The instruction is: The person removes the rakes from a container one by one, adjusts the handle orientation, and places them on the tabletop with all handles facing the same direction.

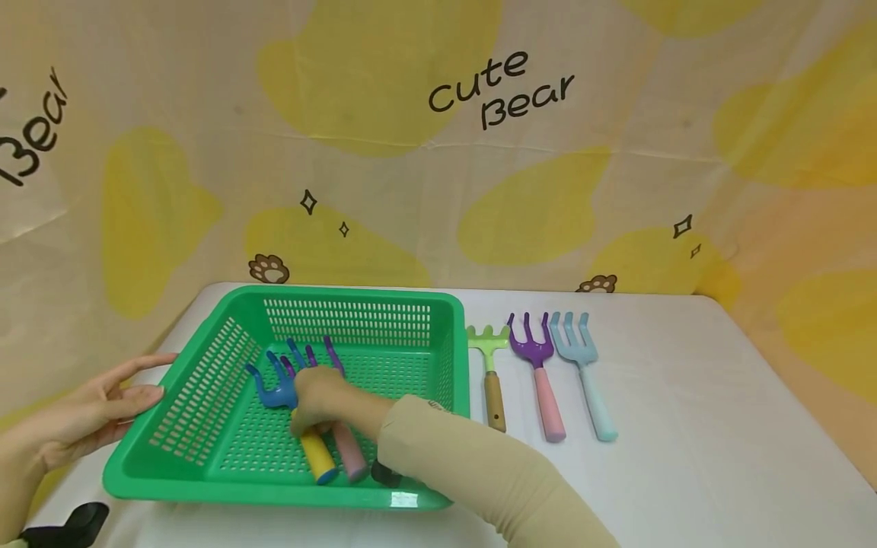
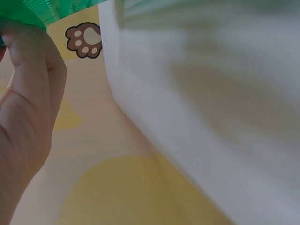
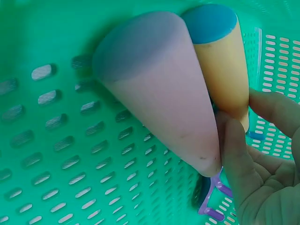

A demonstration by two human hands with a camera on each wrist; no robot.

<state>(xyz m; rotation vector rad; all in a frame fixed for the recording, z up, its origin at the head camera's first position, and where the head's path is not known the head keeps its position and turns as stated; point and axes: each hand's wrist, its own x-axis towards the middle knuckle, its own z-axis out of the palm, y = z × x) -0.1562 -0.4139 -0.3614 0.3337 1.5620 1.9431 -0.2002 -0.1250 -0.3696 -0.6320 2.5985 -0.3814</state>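
Observation:
A green plastic basket (image 1: 370, 498) stands on the white table, tilted a little in the head view. My left hand (image 1: 89, 418) grips its left rim; in the left wrist view that hand (image 2: 28, 89) reaches up to the basket's green side. Inside the basket my right hand (image 1: 322, 396) pinches the yellow handle (image 1: 317, 457) of a blue hand rake (image 1: 279, 394), thumb and finger on either side of it (image 3: 220, 70). Close beside lies a purple hand rake with a pink handle (image 1: 351, 454), nearest my fingers (image 3: 159, 93). My hand hides part of both rakes.
Right of the basket lie three hand rakes in a row: a green one with a wooden handle (image 1: 494, 399), a purple one with a pink handle (image 1: 548, 403) and a light blue one (image 1: 597, 403). A patterned cloth (image 1: 384, 91) hangs behind the white table (image 1: 699, 426).

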